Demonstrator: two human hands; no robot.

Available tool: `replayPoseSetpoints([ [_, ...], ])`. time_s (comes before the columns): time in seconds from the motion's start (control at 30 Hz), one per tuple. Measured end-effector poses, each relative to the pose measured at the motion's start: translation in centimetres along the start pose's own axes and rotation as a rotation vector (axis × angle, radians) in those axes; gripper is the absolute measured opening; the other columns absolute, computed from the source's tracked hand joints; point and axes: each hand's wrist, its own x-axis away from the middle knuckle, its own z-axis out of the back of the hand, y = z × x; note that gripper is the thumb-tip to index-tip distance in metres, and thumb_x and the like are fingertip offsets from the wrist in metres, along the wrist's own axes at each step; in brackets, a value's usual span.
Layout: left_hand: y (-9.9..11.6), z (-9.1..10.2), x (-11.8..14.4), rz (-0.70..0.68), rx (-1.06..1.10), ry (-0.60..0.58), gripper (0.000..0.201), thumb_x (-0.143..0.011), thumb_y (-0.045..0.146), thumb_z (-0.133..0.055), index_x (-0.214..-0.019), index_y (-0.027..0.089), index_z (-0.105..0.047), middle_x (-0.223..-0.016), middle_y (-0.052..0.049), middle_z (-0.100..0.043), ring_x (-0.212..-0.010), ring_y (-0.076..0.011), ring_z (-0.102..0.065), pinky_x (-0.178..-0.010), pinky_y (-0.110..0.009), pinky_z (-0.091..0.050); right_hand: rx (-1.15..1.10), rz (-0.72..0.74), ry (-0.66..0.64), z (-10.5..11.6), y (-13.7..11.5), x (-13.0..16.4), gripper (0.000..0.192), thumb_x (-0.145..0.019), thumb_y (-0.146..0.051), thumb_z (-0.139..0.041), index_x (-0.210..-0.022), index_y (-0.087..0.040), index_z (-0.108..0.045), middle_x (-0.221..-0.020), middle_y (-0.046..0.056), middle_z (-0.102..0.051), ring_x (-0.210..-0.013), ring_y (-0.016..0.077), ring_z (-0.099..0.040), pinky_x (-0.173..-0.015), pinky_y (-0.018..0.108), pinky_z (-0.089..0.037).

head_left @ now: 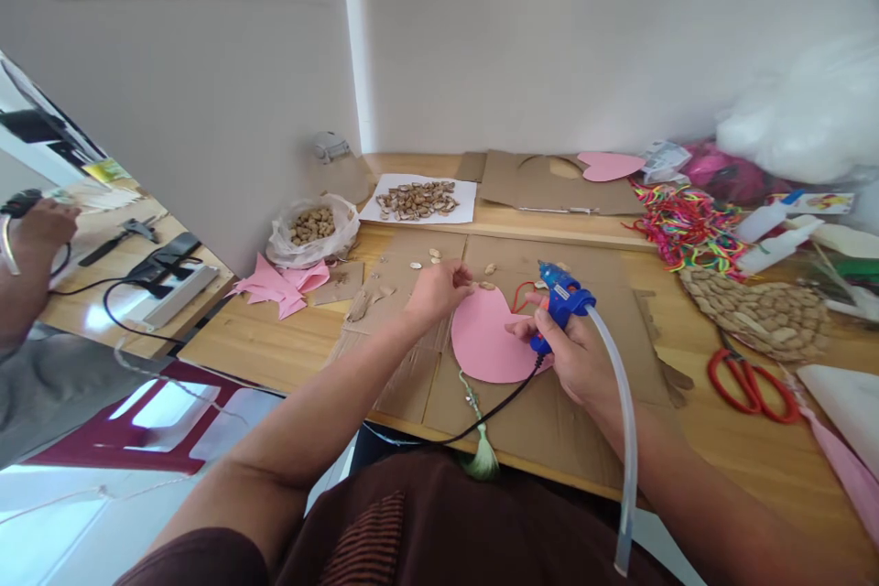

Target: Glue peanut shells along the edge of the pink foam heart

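My right hand [573, 352] is wrapped around a blue glue gun [567, 293], its nozzle pointing up and left. A long clear glue stick [626, 439] sticks out of its back. Below lies a pink heart-shaped paper [491, 343] on cardboard, with a peanut shell [486, 286] at its upper edge. My left hand [443, 288] is at the paper's upper left edge, thumb and fingers pinched together; what is between them is hidden. From the paper's lower edge hangs a pale green tassel [482, 453], and a red cord [526, 295] lies near its top.
Peanut shells [418, 200] lie on white paper, beside a plastic bag of peanuts [312, 227]. Pink scraps [281, 286] are at left. Colourful cords [693, 224], a woven mat [762, 311] and red-handled scissors [752, 385] lie right. Another person's hand [45, 233] is far left.
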Motion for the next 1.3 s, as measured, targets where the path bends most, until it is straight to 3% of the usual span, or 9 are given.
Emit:
replayPoseSetpoints([
  [0.2, 1.4, -0.1, -0.2, 0.029, -0.211, -0.006, 0.017, -0.077, 0.020, -0.076, -0.094, 0.020, -0.071, -0.082, -0.003, -0.075, -0.079, -0.0196, -0.068, -0.074, -0.029, -0.049, -0.304, -0.195, -0.091, 1.9, -0.4, -0.9, 0.050, -0.083, -0.051, -0.078, -0.121, -0.026, -0.059, -0.071, -0.002, -0.065, -0.071, 0.0176, -0.066, -0.059, 0.026, -0.050],
  [0.33, 2.2, -0.2, -0.7, 0.072, -0.345, -0.028, 0.019, -0.080, 0.024, -0.074, -0.098, 0.022, -0.070, -0.085, -0.002, -0.076, -0.082, -0.0197, -0.069, -0.073, -0.028, -0.049, -0.442, -0.328, -0.130, 2.7, -0.9, -1.5, 0.056, -0.078, -0.047, -0.083, -0.124, -0.024, -0.060, -0.071, -0.002, -0.063, -0.070, 0.0160, -0.062, -0.055, 0.023, -0.047],
  [0.77, 2.9, -0.7, -1.2, 0.083, -0.436, -0.078, 0.022, -0.079, 0.023, -0.075, -0.101, 0.021, -0.070, -0.084, -0.007, -0.076, -0.083, -0.0252, -0.070, -0.071, -0.030, -0.049, -0.396, -0.298, -0.136, 2.4, -0.7, -1.3, 0.042, -0.084, -0.045, -0.077, -0.117, -0.025, -0.063, -0.076, 0.000, -0.061, -0.073, 0.0181, -0.061, -0.063, 0.029, -0.049],
  [0.93, 3.1, -0.7, -1.4, 0.090, -0.457, -0.093, 0.024, -0.078, 0.020, -0.075, -0.101, 0.021, -0.070, -0.084, -0.007, -0.076, -0.083, -0.0254, -0.070, -0.074, -0.031, -0.049, -0.405, -0.298, -0.144, 2.4, -0.5, -1.3, 0.030, -0.083, -0.045, -0.078, -0.100, -0.025, -0.062, -0.077, 0.000, -0.062, -0.071, 0.0171, -0.061, -0.064, 0.029, -0.050],
  [1.3, 3.5, -0.8, -1.2, 0.084, -0.518, -0.117, 0.022, -0.081, 0.021, -0.072, -0.102, 0.020, -0.070, -0.088, -0.009, -0.076, -0.085, -0.0266, -0.070, -0.077, -0.032, -0.049, -0.413, -0.312, -0.136, 2.4, -0.6, -1.4, 0.031, -0.081, -0.044, -0.080, -0.099, -0.026, -0.064, -0.075, -0.001, -0.062, -0.071, 0.0167, -0.061, -0.064, 0.029, -0.049],
])
